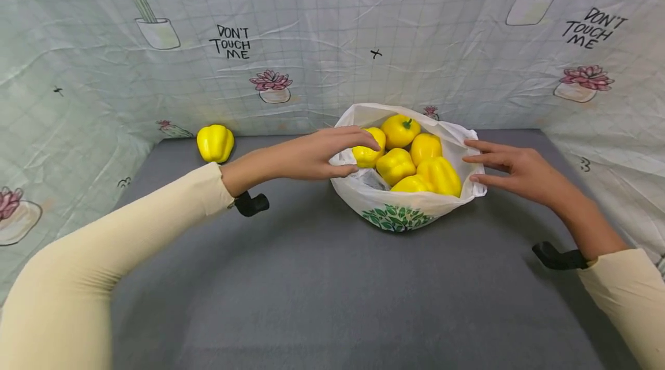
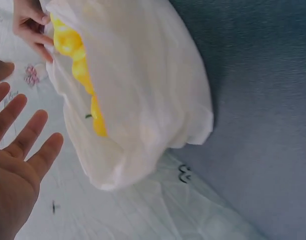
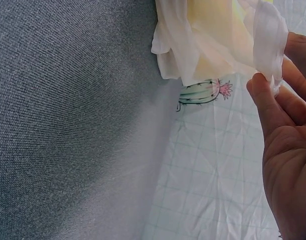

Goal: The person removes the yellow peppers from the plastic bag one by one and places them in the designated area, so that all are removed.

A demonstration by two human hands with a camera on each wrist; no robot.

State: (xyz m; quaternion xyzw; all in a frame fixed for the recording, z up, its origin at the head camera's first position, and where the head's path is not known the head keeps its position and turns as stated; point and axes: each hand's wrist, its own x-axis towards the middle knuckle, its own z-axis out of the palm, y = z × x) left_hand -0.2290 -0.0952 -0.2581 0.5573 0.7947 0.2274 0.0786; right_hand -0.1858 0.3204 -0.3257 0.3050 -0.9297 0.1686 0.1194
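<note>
A white plastic bag (image 1: 353, 197) with a green leaf print stands open toward the back of the table. Inside it lie several yellow bell peppers (image 1: 396, 165). My right hand (image 1: 525, 174) pinches the bag's right rim between thumb and fingers, as the right wrist view also shows. At the bag's left side is my left hand (image 1: 317, 153), thumb and fingers spread apart and holding nothing. In the left wrist view that hand (image 2: 15, 175) appears clear of the bag's wall (image 2: 143, 90). Another yellow bell pepper (image 1: 215, 143) rests at the table's far left corner.
The table (image 1: 332, 295) has a dark grey top. Behind it and along both sides hangs a pale curtain (image 1: 322, 29) printed with potted plants and lettering. Dark bands (image 1: 251, 204) circle both wrists below cream sleeves (image 1: 156, 231).
</note>
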